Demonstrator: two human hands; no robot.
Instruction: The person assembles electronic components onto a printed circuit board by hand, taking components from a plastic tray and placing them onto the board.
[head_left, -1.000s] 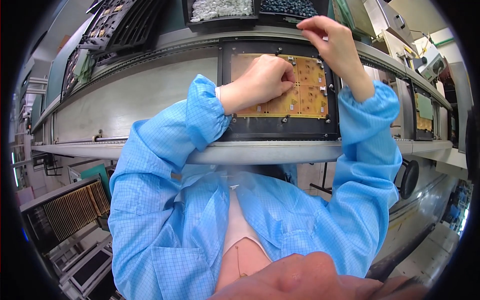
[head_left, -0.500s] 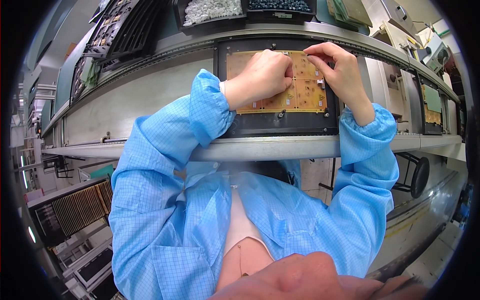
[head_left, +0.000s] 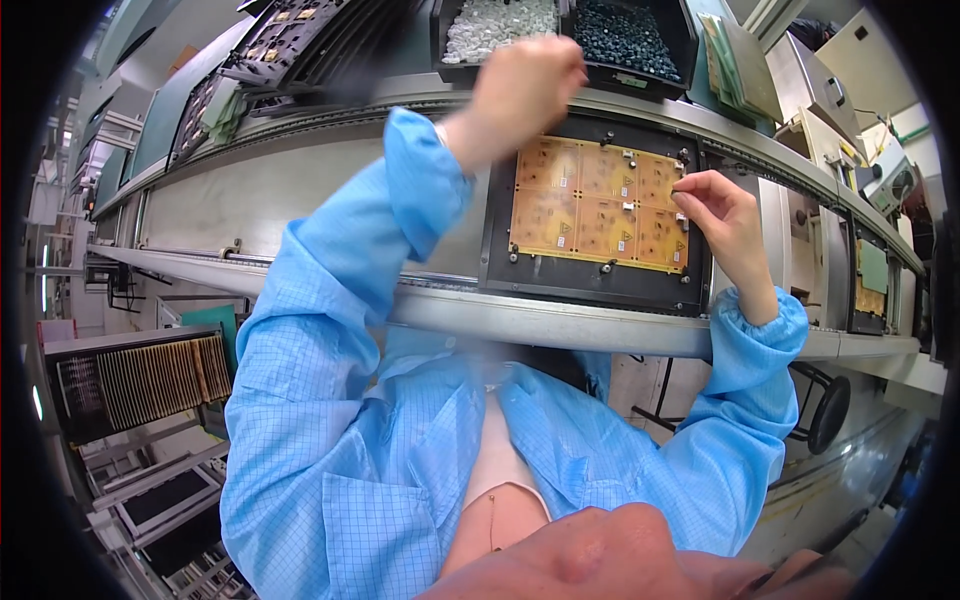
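A yellow-orange circuit board panel (head_left: 548, 218) lies in a black carrier (head_left: 560, 283) on the conveyor. Several small white connectors stand on the panel's middle and right side. My right hand (head_left: 728, 218) is at the panel's right edge, thumb and forefinger pinched together; a tiny dark spot shows at the fingertips, too small to name. Raised past the carrier's far edge, my left hand (head_left: 522, 98) is in front of the black bin of white parts (head_left: 490, 28). Motion blurs it and its fingers are bent, so whether it holds anything is hidden.
A black bin of dark blue parts (head_left: 628, 45) stands beside the white ones. Metal conveyor rails (head_left: 450, 302) run along both sides. Black carriers (head_left: 300, 45) lean at the far left, green sheets (head_left: 735, 65) stand at the far right. Another carrier (head_left: 868, 285) sits farther right.
My left hand has lifted off the panel and moved away toward the bins. My right hand stays pinched at the panel's right side. The whole view has shifted, showing more of the panel and bins.
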